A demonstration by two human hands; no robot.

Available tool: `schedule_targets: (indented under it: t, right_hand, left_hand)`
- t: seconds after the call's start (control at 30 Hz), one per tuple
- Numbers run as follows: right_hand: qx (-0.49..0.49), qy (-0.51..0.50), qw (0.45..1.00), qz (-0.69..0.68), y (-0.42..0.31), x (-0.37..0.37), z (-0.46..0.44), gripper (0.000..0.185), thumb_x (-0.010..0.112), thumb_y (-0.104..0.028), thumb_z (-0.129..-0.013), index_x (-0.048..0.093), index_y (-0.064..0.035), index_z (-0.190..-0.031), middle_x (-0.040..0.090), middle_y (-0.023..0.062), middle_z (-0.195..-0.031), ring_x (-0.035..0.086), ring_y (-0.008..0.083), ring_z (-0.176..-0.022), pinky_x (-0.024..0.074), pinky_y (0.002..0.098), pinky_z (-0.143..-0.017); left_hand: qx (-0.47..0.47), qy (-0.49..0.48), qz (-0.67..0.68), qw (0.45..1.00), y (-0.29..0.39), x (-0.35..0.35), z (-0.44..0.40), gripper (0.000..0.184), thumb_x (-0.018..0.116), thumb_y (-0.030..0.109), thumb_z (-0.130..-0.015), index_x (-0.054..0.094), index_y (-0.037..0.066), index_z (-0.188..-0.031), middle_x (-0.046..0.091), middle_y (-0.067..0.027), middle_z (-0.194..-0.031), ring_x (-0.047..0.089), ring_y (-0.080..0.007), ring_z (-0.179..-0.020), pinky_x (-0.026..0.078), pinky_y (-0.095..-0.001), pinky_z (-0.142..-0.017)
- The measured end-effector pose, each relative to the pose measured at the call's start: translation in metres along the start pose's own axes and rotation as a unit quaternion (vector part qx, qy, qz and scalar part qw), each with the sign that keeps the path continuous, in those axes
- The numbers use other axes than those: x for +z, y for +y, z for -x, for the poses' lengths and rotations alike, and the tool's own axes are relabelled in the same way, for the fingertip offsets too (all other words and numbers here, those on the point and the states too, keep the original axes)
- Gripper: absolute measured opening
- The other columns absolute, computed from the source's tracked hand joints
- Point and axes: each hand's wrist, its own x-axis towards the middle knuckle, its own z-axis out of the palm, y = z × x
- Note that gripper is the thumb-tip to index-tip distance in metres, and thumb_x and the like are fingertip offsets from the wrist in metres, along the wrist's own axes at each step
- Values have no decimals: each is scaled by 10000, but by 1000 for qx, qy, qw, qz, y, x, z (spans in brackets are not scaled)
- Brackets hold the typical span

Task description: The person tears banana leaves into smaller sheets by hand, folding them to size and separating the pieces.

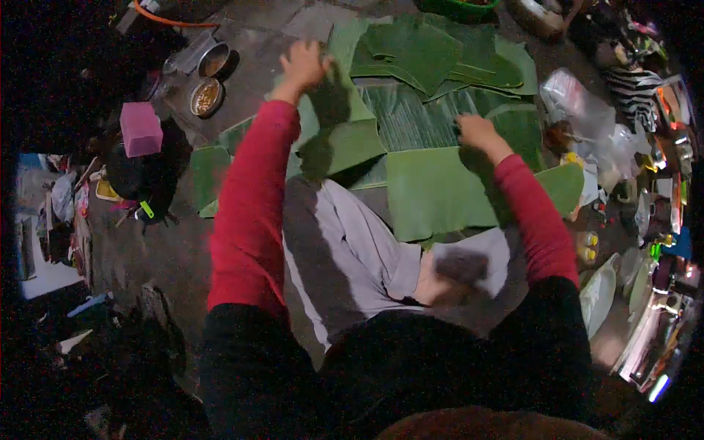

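Observation:
Banana leaf pieces [440, 192] are spread over the floor before my folded legs, some lying flat and overlapping. Farther away sits a stack of cut banana leaves [411, 55]. My left hand [305, 67] is over the left edge of the leaves, fingers spread, holding nothing that I can see. On the right, my right hand [478, 136] is at a ribbed leaf [414, 114] in the middle, its fingers curled together and pointing left. Whether anything is pinched between those fingertips is hidden.
Two metal bowls with food [207, 97] stand at the upper left, near a pink plastic container [141, 130]. Clear plastic bags [579, 103] lie to the right of the leaves. A pale basin [599, 297] is at lower right. A green basket [458, 7] shows at the top.

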Motion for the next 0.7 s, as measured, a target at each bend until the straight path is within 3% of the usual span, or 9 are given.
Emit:
schedule_targets:
  t: [0.03,0.1,0.2,0.27,0.4,0.47,0.5,0.57,0.7]
  right_hand:
    - [-14,92,995,-29,-23,-1,-4,267,571,-169,-742,579,-46,-979,591,168,-966,566,341,-892,462,398,-735]
    - [-68,198,943,-259,-55,22,-29,248,570,-199,-768,587,-38,-955,593,174,-937,572,335,-867,460,387,-730]
    - [-50,187,926,-325,-112,38,-47,302,568,-266,-775,589,-45,-978,584,185,-939,559,353,-872,455,443,-740]
    - [30,182,901,-393,-145,50,-55,297,575,-303,-785,595,-34,-910,589,183,-913,562,352,-855,451,447,-719]
    - [73,156,907,-384,-179,53,-55,253,578,-270,-794,579,-24,-853,605,147,-831,576,329,-765,451,392,-680]
    - [54,241,906,-343,-184,57,-53,255,568,-289,-799,569,-34,-809,603,177,-820,567,359,-815,441,460,-678]
    - [57,238,907,-342,-187,59,-53,255,568,-289,-799,569,-34,-809,603,177,-820,567,359,-815,441,460,-678]
    - [112,207,858,-457,-192,64,-57,241,559,-275,-807,572,-35,-808,600,183,-786,571,376,-771,438,463,-672]
    - [140,175,858,-462,-192,69,-54,268,563,-294,-802,585,-31,-755,612,167,-788,576,355,-750,445,426,-666]
  left_hand:
    - [34,-36,-12,999,10,19,16,548,472,438,-843,389,99,-1265,280,-158,-1363,225,-318,-1280,174,-623,-968]
    - [77,-94,-18,992,21,62,52,607,376,493,-867,305,112,-1334,161,-157,-1426,127,-302,-1327,124,-618,-989]
    - [101,-122,16,987,25,99,94,649,283,531,-877,202,134,-1384,55,-147,-1454,54,-290,-1345,74,-607,-1002]
    - [96,-145,41,984,21,106,100,654,281,532,-881,149,149,-1395,24,-140,-1458,36,-292,-1347,74,-617,-997]
    - [40,-224,155,961,17,108,94,673,271,533,-885,66,162,-1408,-30,-129,-1462,-2,-297,-1348,53,-613,-1001]
    - [51,-205,139,967,15,111,90,673,270,527,-885,72,152,-1407,-26,-130,-1461,-3,-293,-1349,34,-595,-1010]
    - [59,-187,125,973,14,114,91,672,268,521,-884,78,143,-1407,-23,-132,-1461,-5,-290,-1349,15,-576,-1018]
    - [76,-165,118,976,14,116,97,669,275,517,-884,78,149,-1407,-21,-132,-1461,-6,-291,-1349,15,-580,-1016]
    - [134,-112,98,980,10,114,99,655,300,509,-883,96,175,-1407,-9,-128,-1462,1,-287,-1350,33,-593,-1009]
